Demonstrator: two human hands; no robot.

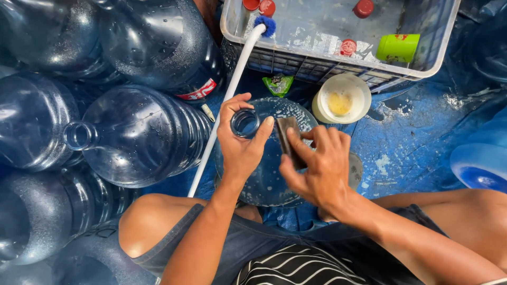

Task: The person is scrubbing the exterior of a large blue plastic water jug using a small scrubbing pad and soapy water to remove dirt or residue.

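A large clear blue water jug (266, 182) stands upright between my knees, its shoulder wet with soap foam. My left hand (238, 145) is wrapped around the jug's open neck (245, 122). My right hand (317, 166) grips a dark scrubbing pad (288, 137) and presses it against the jug's shoulder just right of the neck. Both forearms reach in from the bottom of the view.
Several more blue jugs (137, 137) lie stacked on the left. A long brush with a white handle (227, 97) leans into a white crate (438, 47) holding red caps and a green cup (397, 47). A white tub of soap (342, 99) sits on the blue floor.
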